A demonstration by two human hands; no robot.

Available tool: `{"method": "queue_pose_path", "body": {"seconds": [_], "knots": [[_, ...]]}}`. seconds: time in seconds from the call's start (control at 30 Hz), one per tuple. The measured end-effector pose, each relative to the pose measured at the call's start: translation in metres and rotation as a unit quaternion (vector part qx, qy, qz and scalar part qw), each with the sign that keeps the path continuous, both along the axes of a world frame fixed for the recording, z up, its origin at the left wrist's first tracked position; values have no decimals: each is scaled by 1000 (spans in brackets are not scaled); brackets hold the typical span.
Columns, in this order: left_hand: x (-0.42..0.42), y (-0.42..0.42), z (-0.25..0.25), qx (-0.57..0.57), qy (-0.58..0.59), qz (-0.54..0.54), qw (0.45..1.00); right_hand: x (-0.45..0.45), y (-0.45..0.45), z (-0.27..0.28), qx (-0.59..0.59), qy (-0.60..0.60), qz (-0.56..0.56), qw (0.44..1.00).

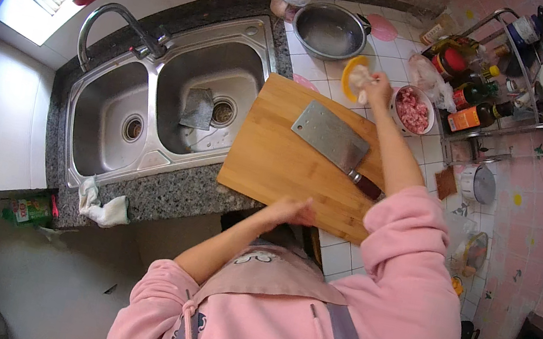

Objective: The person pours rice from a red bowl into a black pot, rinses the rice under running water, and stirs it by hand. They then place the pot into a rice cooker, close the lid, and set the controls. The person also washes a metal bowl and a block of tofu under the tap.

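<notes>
My right hand (pixel 382 90) reaches over the far side of a wooden cutting board, its fingers closed on a pale, lumpy food item (pixel 361 80). The item is blurred, so its exact kind cannot be told. Just behind it is a yellow dish (pixel 346 81), partly covered by it. On the cutting board (pixel 269 153) lies a cleaver (pixel 331 134), its dark handle pointing towards my right forearm. Over the board's near edge hovers my left hand (pixel 291 211), holding nothing, fingers loosely apart. Beside my right wrist sits a white bowl of ground meat (pixel 412 111).
A metal basin (pixel 329 31) stands at the back of the tiled counter. On the left, a double steel sink (pixel 151 111) holds a grey cloth (pixel 198 107). Bottles (pixel 479 117) crowd a metal rack at right. A white cloth (pixel 103 207) hangs at the granite edge.
</notes>
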State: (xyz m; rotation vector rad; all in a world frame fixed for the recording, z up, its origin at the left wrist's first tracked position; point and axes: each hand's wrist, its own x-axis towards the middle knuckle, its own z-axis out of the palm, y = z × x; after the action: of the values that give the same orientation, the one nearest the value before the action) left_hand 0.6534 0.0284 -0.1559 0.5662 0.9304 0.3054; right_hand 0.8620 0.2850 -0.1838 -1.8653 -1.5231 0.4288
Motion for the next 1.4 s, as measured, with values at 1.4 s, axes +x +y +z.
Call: {"method": "queue_pose_path", "body": {"seconds": [1.4], "knots": [[-184, -179, 46, 552, 520, 284, 587, -300, -328, 73, -693, 453, 290, 479]]}}
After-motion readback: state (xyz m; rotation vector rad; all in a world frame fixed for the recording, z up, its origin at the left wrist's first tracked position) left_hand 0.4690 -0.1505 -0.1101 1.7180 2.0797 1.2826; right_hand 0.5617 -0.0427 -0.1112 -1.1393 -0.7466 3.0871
